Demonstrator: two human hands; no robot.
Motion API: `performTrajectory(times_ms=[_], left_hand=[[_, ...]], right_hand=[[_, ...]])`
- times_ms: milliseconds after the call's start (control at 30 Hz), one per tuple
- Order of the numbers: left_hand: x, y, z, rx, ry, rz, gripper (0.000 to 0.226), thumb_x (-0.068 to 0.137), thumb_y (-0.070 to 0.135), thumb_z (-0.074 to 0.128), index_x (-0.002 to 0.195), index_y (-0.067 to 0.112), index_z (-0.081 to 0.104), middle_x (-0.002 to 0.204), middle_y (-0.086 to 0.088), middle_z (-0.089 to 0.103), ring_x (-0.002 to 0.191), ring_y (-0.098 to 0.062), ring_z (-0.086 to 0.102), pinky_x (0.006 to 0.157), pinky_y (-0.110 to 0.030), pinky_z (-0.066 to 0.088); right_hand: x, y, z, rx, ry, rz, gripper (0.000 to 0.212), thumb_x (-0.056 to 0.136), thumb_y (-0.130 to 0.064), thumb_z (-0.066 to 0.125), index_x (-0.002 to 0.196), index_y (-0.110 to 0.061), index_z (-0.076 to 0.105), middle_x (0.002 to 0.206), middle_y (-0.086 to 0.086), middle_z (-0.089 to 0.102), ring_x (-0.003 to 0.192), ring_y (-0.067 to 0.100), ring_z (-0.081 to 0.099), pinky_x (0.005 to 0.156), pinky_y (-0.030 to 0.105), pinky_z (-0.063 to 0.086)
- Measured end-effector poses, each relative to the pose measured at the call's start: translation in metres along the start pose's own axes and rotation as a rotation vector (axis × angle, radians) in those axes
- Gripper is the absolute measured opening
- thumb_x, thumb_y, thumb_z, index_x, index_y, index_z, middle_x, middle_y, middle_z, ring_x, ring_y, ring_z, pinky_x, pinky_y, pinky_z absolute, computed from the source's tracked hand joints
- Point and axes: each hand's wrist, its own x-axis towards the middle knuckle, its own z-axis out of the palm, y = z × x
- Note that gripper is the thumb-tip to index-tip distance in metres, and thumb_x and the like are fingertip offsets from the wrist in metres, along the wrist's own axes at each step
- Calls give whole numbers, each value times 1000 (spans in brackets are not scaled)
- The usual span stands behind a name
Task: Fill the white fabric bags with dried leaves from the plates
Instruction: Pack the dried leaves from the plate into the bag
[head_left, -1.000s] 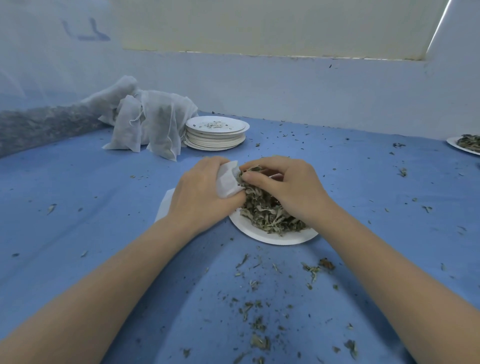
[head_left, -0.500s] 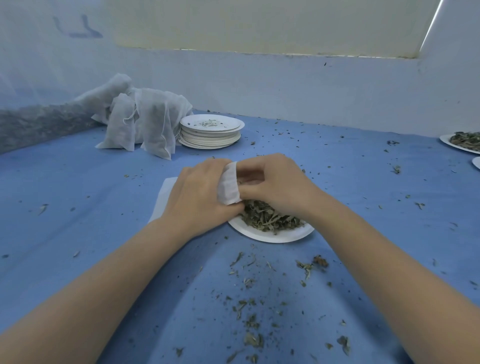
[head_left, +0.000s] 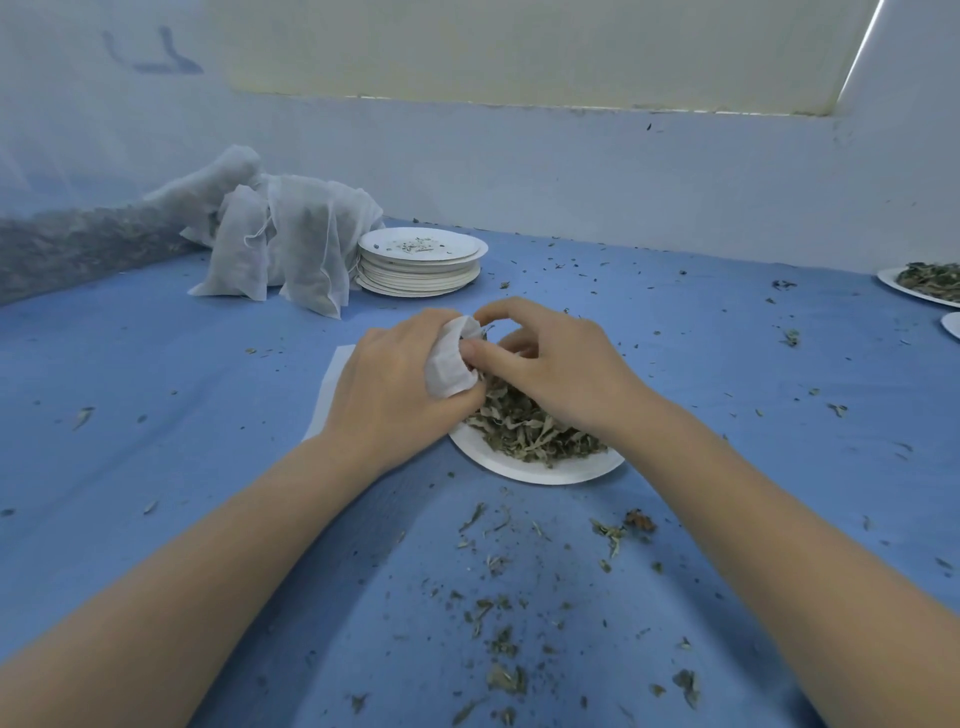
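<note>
A white paper plate (head_left: 540, 470) at the table's middle carries a heap of dried leaves (head_left: 524, 428). At the plate's left edge, my left hand (head_left: 387, 384) grips the bunched mouth of a white fabric bag (head_left: 451, 364); the rest of the bag lies flat on the blue cloth under that hand. My right hand (head_left: 556, 364) hovers over the leaves with curled fingers, thumb and fingertips at the bag's mouth. Whether it pinches leaves there is hidden.
A pile of filled white bags (head_left: 291, 244) lies at the back left beside a stack of used plates (head_left: 418, 262). Another leaf plate (head_left: 930, 283) sits at the far right edge. Leaf crumbs (head_left: 498, 613) litter the blue cloth near me.
My right hand lifted from the leaf heap to the bag's mouth and its fingers have spread a little. My left hand holds the bag in the same spot.
</note>
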Motion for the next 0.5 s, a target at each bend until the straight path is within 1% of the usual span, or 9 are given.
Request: performTrajectory(times_ms=[33, 67, 133, 200, 267, 300, 367, 433, 500], left_hand=[[0, 0, 0, -3, -5, -2, 35, 72, 25, 70, 104, 17, 60, 78, 13, 56, 75, -16, 53, 71, -25, 33], [0, -1, 0, -6, -13, -3, 37, 72, 25, 70, 106, 17, 59, 81, 12, 58, 77, -17, 56, 72, -25, 35], [0, -2, 1, 1, -31, -1, 39, 72, 28, 71, 107, 18, 58, 82, 13, 58, 79, -18, 57, 71, -24, 34], [1, -3, 1, 21, -39, 5, 41, 72, 32, 71, 108, 19, 56, 83, 13, 58, 80, -17, 56, 70, -23, 31], [1, -4, 1, 31, -44, 15, 42, 72, 33, 72, 108, 18, 56, 88, 9, 61, 83, -18, 56, 71, -25, 33], [1, -4, 1, 33, -46, 19, 43, 72, 33, 73, 109, 17, 57, 90, 8, 62, 84, -19, 57, 71, -25, 33], [1, -4, 1, 36, -48, 17, 42, 72, 30, 73, 108, 17, 56, 90, 6, 63, 84, -20, 57, 71, -26, 33], [2, -3, 1, 35, -50, 11, 41, 73, 27, 72, 109, 16, 56, 91, 4, 63, 86, -21, 57, 72, -26, 33], [2, -3, 1, 40, -58, 9, 41, 73, 26, 72, 109, 16, 56, 91, 4, 62, 87, -21, 57, 73, -27, 33]], right_hand=[[-1, -1, 1, 19, 4, -6, 30, 81, -55, 57, 106, -40, 58, 79, -12, 68, 65, -10, 55, 57, 7, 37], [-1, -2, 2, 42, 29, -12, 27, 81, -51, 60, 104, -39, 59, 73, -12, 68, 59, -11, 53, 55, 5, 37], [-1, -3, 3, 107, 94, -13, 27, 77, -43, 68, 102, -36, 61, 70, -8, 69, 60, -9, 55, 58, 4, 39], [-1, -3, 1, 171, 154, -9, 29, 73, -37, 75, 97, -32, 61, 70, -6, 70, 60, -6, 58, 61, 7, 44], [0, -4, -1, 191, 205, -8, 24, 69, -33, 80, 86, -29, 63, 68, -7, 70, 62, -4, 61, 64, 11, 48], [0, -3, -2, 186, 219, -14, 20, 68, -32, 82, 79, -29, 65, 67, -9, 69, 62, -3, 62, 64, 11, 48], [-1, -3, -3, 196, 200, -36, 13, 69, -28, 82, 71, -28, 69, 65, -15, 68, 62, -6, 62, 63, 5, 46], [-2, -4, -5, 238, 119, -63, 6, 73, -25, 79, 77, -27, 74, 71, -17, 70, 68, -8, 63, 67, 5, 46], [-4, -7, -8, 223, 24, -100, 13, 78, -18, 74, 88, -27, 76, 82, -14, 73, 79, -6, 65, 78, 10, 48]])
